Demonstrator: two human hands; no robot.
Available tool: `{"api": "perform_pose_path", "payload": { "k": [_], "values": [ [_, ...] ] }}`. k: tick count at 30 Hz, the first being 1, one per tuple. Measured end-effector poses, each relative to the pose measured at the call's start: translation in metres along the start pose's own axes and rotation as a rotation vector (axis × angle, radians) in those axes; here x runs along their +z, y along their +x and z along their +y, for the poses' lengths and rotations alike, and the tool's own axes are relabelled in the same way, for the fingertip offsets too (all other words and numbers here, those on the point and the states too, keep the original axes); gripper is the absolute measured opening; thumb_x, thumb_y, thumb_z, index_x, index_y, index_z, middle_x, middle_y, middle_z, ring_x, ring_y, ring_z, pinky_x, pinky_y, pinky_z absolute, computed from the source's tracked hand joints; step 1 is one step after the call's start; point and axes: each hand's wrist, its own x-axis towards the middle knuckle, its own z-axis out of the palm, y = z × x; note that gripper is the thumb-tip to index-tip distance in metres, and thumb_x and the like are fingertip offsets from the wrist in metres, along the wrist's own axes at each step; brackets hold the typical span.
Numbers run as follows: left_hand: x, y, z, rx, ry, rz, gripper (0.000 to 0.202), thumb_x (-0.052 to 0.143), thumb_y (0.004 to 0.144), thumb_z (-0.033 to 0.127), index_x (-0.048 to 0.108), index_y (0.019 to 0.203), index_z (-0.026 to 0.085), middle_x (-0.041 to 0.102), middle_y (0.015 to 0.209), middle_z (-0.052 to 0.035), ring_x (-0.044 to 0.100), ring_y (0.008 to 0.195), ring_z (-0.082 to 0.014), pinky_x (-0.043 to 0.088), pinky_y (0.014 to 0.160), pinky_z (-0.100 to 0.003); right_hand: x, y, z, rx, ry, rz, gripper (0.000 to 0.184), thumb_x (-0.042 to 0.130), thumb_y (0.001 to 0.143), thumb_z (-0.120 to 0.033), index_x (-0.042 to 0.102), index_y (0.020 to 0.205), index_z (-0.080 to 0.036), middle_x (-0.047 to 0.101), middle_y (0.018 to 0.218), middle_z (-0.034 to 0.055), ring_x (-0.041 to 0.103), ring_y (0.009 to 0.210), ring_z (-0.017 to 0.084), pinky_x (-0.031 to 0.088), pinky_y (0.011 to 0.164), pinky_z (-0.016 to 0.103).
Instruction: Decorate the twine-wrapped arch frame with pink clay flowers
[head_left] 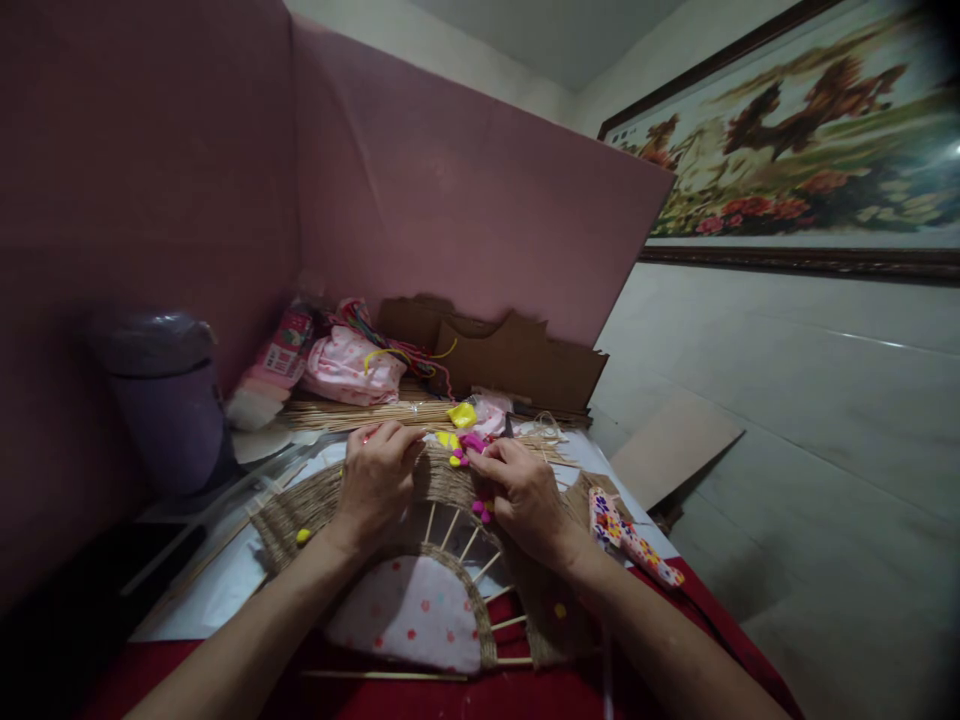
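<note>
The fan [300, 515] has arc, spokes [469, 545] and centre [409, 610] made, few bits stuck on. The left hand [375, 480] grips its far rim; the right hand [525, 495] pinches a pink bit [472, 442].

Bin [166, 395] left of fan [420, 560]; cardboard [517, 360] behind.

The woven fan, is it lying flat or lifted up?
Lying flat: the woven fan rests spread on the table, sticks fanned out, with the left hand and right hand on its upper rim.
</note>
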Motion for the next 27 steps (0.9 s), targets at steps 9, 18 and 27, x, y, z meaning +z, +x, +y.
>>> {"api": "perform_pose_path", "payload": {
  "k": [9, 18, 27],
  "values": [
    [-0.0012, 0.0005, 0.0021, -0.020, -0.003, -0.008, 0.016, 0.049, 0.088, 0.020, 0.064, 0.091, 0.019, 0.070, 0.093, -0.0048, 0.060, 0.087, -0.0212, 0.036, 0.087, -0.040, 0.0049, -0.0066, 0.0026, -0.017, -0.004, -0.014, 0.034, 0.057, 0.078, -0.008, 0.068, 0.105, -0.024, 0.058, 0.087, 0.0056, 0.049, 0.080, 0.019, 0.037, 0.067, 0.029],
    [-0.0005, 0.0003, 0.0020, -0.023, -0.003, -0.002, 0.014, 0.051, 0.087, 0.018, 0.064, 0.091, 0.019, 0.070, 0.092, -0.0045, 0.060, 0.087, -0.0212, 0.037, 0.087, -0.040, 0.0038, -0.0057, 0.0023, 0.026, 0.059, 0.018, 0.034, 0.053, 0.078, -0.005, 0.068, 0.103, -0.022, 0.059, 0.085, 0.0060, 0.051, 0.082, 0.019, 0.039, 0.069, 0.029],
    [-0.0012, 0.0003, 0.0025, -0.017, 0.008, -0.011, 0.015, 0.050, 0.088, 0.018, 0.064, 0.092, 0.019, 0.070, 0.092, -0.0047, 0.060, 0.087, -0.0212, 0.037, 0.087, -0.041, 0.0059, 0.0025, 0.0058, 0.037, 0.105, 0.003, 0.023, 0.053, 0.083, -0.010, 0.066, 0.100, -0.021, 0.061, 0.090, 0.0064, 0.053, 0.087, 0.020, 0.041, 0.073, 0.030]
  ]
}}
